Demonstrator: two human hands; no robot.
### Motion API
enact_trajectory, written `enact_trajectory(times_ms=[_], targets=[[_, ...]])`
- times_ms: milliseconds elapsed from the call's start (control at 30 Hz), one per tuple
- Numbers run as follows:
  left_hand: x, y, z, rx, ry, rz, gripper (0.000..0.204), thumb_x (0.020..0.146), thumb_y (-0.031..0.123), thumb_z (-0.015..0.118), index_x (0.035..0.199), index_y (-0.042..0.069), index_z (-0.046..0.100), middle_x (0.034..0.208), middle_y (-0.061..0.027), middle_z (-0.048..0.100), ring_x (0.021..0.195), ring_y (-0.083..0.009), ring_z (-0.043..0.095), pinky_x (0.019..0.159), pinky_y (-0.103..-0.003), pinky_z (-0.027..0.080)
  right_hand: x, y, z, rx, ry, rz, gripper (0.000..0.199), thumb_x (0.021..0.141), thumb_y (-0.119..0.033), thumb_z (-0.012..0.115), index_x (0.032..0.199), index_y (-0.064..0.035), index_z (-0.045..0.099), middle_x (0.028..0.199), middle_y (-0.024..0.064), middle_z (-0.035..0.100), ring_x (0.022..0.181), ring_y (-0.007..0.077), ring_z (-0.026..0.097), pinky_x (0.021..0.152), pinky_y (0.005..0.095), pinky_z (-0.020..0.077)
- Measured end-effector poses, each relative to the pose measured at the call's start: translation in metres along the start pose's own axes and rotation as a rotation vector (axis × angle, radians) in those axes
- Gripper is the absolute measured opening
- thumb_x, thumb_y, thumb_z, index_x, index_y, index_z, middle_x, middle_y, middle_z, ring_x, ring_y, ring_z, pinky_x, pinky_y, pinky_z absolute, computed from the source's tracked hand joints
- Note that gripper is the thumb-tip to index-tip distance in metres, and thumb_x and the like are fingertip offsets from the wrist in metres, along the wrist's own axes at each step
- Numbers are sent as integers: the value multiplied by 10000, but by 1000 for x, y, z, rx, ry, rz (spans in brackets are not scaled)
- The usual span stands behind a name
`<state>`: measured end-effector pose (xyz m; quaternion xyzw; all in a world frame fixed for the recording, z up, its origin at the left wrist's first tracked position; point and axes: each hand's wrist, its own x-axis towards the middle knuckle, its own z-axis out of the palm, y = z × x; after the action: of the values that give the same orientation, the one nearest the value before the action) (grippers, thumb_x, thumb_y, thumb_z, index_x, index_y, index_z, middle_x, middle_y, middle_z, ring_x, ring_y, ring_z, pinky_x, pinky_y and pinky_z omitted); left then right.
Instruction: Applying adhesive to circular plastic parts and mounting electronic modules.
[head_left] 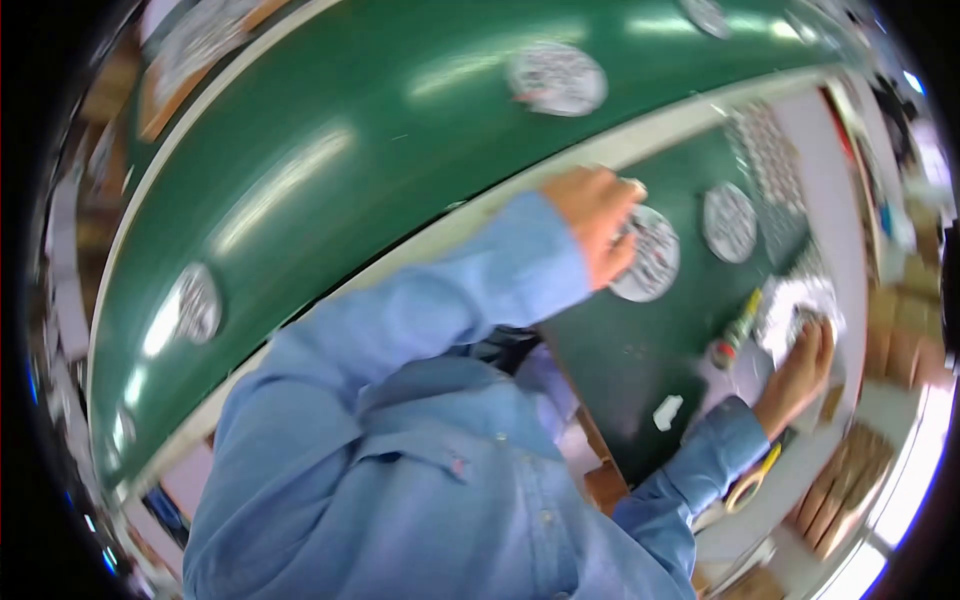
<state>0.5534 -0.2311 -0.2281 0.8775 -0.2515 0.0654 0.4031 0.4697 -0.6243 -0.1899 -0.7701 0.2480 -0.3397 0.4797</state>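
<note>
So I'm leaning way over the dark green worktop (640,370), blue shirt sleeves in the way of half the view. My left hand (598,222) is pressed down on the near edge of a round white printed disc (650,256), fingers curled over its rim, so it's gripping or pinning the disc rather than hanging loose. My right hand (803,368) lies flat, palm down and fingers spread, on a crumpled white sheet of paper (790,305) over by the pale strip at the worktop's right side; it's pressing, not closed around anything as far as I can tell. A second round white printed disc (729,222) sits just beside the first one, apart from it, and a slim green-and-yellow tube with a red cap (736,328) lies between the discs and my right hand. There's also a small white scrap (667,411) on the green nearer my body and a yellow loop-shaped thing (748,485) under my right forearm, too blurry to say what it is. My take on doing this bit well: keep the flat hand steady so the paper doesn't skate, and lift or slide the disc from its edge with fingertips instead of mashing the middle, since it looks thin and bendy.
</note>
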Motion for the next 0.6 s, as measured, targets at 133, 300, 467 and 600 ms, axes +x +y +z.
enact_trajectory(times_ms=[133, 300, 467, 600], targets=[[11, -9, 14, -32, -36, 289, 768, 755, 279, 882, 1384, -3, 543, 1399, -214, 550, 1272, -413, 565, 1053, -466, 485, -78, -45, 39, 79, -270, 55, 151, 942, 18, 727, 1093, 16, 716, 983, 71, 745, 871, 127, 675, 797, 257, 544], [17, -7, 22, -25, -203, 291, 988, 623, 314, 975, 1426, -20, 506, 1473, -214, 496, 1314, -408, 535, 1113, -471, 454, -131, -62, 101, -16, -451, -114, 108, 877, 31, 779, 966, -6, 732, 929, 82, 749, 810, 149, 688, 744, 284, 554], [24, -7, 28, -59, -233, 261, 1044, 603, 293, 988, 1455, -14, 470, 1464, -202, 505, 1312, -402, 539, 1109, -460, 463, -120, -51, 127, -176, -459, -409, 169, 826, 13, 821, 974, -18, 746, 938, 76, 751, 805, 161, 677, 747, 294, 555], [25, -9, 28, -59, -214, 243, 1065, 575, 277, 995, 1463, -13, 483, 1474, -203, 533, 1331, -399, 548, 1105, -450, 483, -124, -44, 137, -175, -512, -565, 192, 774, -25, 823, 949, -39, 747, 926, 96, 733, 821, 279, 647, 731, 396, 538]])
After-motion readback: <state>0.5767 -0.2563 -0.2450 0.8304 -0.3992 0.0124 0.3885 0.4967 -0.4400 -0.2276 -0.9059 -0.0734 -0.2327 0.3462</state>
